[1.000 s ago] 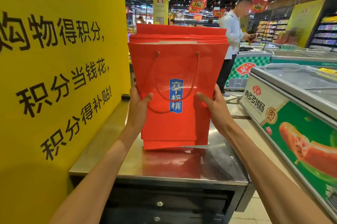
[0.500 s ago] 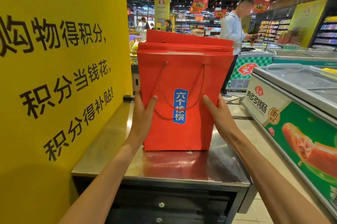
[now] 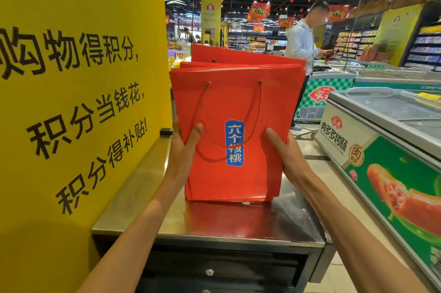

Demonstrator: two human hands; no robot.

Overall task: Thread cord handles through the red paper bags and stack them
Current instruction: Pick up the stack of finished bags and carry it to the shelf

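A stack of flat red paper bags [image 3: 238, 180] stands upright with its bottom edge on the steel counter [image 3: 133, 195]. The front bag has a blue label and a red cord handle [image 3: 229, 121] hanging from two holes near its top. My left hand [image 3: 183, 149] grips the stack's left edge, thumb across the front. Gripping the right edge the same way is my right hand [image 3: 284, 154]. The bags fan apart a little at the top.
A tall yellow sign panel [image 3: 78, 102] rises along the counter's left side. A chest freezer [image 3: 386, 149] stands close on the right. A person in a light shirt [image 3: 301, 47] stands beyond the bags. Black drawers sit under the counter.
The stack was held just above the counter with its lower edges uneven; it has dropped onto the steel top and the bottom edges have evened out. Both hands keep their grip.
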